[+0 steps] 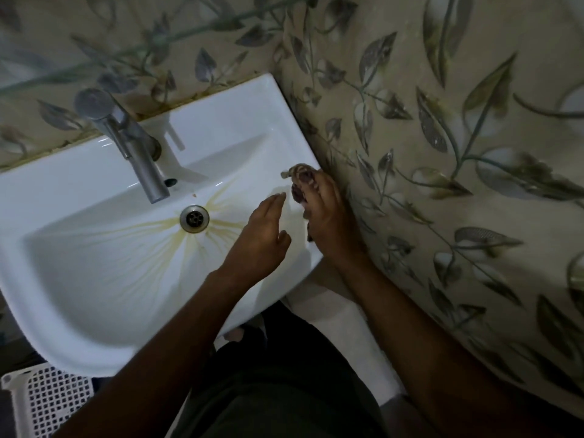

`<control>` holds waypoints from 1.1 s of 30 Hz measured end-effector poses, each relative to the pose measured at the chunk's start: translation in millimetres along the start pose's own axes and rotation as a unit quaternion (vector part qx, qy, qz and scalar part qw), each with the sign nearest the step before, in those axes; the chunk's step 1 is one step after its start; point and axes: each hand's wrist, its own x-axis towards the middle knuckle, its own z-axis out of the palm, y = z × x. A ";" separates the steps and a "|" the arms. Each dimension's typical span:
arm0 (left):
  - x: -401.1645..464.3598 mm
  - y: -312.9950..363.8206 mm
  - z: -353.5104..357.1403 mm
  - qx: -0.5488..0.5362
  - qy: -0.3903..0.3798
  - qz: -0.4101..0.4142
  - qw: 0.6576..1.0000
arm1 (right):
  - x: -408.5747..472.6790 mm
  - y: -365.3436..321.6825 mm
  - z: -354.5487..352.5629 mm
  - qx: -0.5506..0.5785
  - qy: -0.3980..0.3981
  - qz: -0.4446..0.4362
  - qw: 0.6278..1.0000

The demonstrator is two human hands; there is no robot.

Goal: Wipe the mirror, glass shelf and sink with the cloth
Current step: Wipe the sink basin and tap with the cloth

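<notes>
Head view looks down on a white sink (94,279) that stands against a wall (442,153) with a leaf pattern. My right hand (328,222) is at the right rim of the sink, close to the wall, and its fingers are closed around a dark patterned cloth (300,181). The cloth is bunched; a small end of it sticks out past the fingertips and lies on the rim. My left hand (262,235) is just beside the right one, over the right side of the basin, with fingers loose and a little spread, holding nothing. I cannot tell if it touches the sink. A metal tap (136,150) stands at the back of the sink, and its spout points toward the drain (194,219) in the middle of the basin. Yellow-brown streaks go out from the drain like rays. At the lower left, under the sink, I see a white basket (47,403) with small holes.
</notes>
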 end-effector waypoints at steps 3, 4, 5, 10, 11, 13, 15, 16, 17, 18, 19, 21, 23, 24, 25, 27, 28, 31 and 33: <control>-13.5 -1.9 -0.2 -0.006 0.003 0.005 1.000 | -14.3 -8.8 6.4 0.007 -0.003 0.054 0.999; -18.2 -3.5 -0.8 -0.006 0.005 0.005 1.000 | -28.4 -17.5 7.8 0.034 0.005 0.065 0.997; -23.3 -5.6 -1.4 -0.006 0.007 0.005 1.000 | -44.4 -25.4 9.8 0.050 0.005 0.065 0.997; -50.9 -18.4 -4.0 -0.013 0.020 -0.018 1.000 | -82.0 -50.8 12.2 0.108 -0.039 0.036 0.993; -57.1 -19.4 -5.7 -0.013 0.023 -0.023 0.999 | -77.5 -45.2 11.1 0.097 -0.031 0.044 0.994; -70.1 -22.3 -8.4 -0.011 0.030 -0.027 0.999 | -61.7 -28.5 4.5 0.097 -0.042 0.089 0.990; -81.7 -27.6 -10.4 0.001 0.036 -0.026 0.999 | -48.3 -16.1 -0.4 0.056 -0.043 0.091 0.993; -87.1 -30.7 -10.6 0.004 0.038 -0.027 0.999 | -46.6 -12.6 0.9 0.052 -0.042 0.088 0.994; -92.8 -33.2 -10.3 0.004 0.039 -0.030 0.999 | -50.4 -12.6 2.1 0.040 -0.052 0.081 0.995; -98.7 -35.4 -9.5 0.004 0.038 -0.033 0.999 | -57.2 -19.0 3.8 0.033 -0.063 0.072 0.995; -104.9 -37.2 -8.2 0.003 0.038 -0.037 0.999 | -66.8 -29.8 6.1 0.034 -0.072 0.053 0.995; -117.2 -41.7 -5.8 0.001 0.039 -0.042 0.998 | -90.5 -62.3 14.1 0.075 -0.074 0.038 0.994; -127.8 -47.6 -4.0 -0.004 0.043 -0.040 0.998 | -110.9 -100.0 26.5 0.132 -0.071 0.016 0.989; -133.8 -50.6 -3.4 -0.006 0.046 -0.041 0.998 | -119.0 -116.1 29.4 0.152 -0.092 0.001 0.984; -139.9 -53.2 -3.4 -0.008 0.048 -0.043 0.998 | -126.9 -123.1 30.2 0.149 -0.112 -0.018 0.982; -153.1 -57.0 -4.4 -0.008 0.052 -0.046 0.998 | -125.0 -115.3 24.5 0.144 -0.104 -0.042 0.983; -158.9 -58.7 -6.0 -0.005 0.058 -0.045 0.997 | -116.4 -103.0 19.6 0.138 -0.097 -0.024 0.985; -173.8 -65.4 -11.1 -0.007 0.084 -0.056 0.995 | -91.7 -71.4 -0.4 0.116 -0.066 0.085 0.987; -182.1 -70.2 -12.8 -0.008 0.094 -0.070 0.993 | -93.4 -72.3 -5.6 0.109 -0.083 0.097 0.986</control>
